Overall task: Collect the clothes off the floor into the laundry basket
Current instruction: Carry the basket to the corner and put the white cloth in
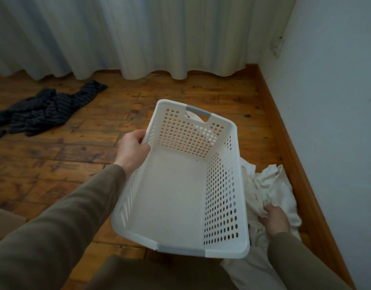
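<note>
A white perforated laundry basket (241,185) with grey handles is held above the wooden floor, with nothing inside it. My left hand (132,150) grips its left rim. To the right of the basket a crumpled white garment (272,185) lies on the floor by the wall. My right hand (273,219) is closed on a fold of this cloth. A dark striped garment (44,109) lies spread on the floor at the far left, well apart from both hands.
Long white curtains (138,38) hang to the floor along the back. A white wall (326,101) with a wooden skirting board (285,132) runs down the right side. Bare wooden floor (86,153) stretches between the basket and the striped garment.
</note>
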`<state>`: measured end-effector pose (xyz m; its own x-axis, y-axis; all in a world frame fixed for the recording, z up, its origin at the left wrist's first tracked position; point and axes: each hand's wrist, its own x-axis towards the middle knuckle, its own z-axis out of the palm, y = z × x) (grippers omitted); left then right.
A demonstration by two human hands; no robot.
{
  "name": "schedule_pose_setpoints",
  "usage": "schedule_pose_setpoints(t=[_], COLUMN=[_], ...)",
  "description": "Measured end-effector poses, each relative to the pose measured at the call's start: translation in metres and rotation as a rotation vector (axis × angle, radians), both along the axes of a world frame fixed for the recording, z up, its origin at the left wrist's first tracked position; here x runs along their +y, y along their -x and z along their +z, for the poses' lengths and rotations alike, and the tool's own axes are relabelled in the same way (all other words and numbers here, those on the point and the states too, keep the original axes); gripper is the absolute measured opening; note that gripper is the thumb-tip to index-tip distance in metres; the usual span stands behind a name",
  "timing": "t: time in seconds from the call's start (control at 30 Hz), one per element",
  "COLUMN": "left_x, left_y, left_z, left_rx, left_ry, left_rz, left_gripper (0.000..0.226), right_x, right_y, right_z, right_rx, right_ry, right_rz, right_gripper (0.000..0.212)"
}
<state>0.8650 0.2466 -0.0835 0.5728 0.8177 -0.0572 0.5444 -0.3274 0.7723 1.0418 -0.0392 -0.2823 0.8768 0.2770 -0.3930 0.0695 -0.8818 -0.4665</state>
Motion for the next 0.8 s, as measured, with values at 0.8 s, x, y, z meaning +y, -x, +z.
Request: schedule_pose_setpoints(t=[0.8], left_x=[-0.037], left_y=[-0.015], left_z=[0.017], left_rx=[-0.034], left_ry=[-0.048], left_rz=[-0.018], left_gripper=[0.03], right_x=[0.076], right_y=[0.066], right_z=[0.237], right_rx=[0.043], right_ry=[-0.99], right_rz=[0.09], right_gripper=[0.015])
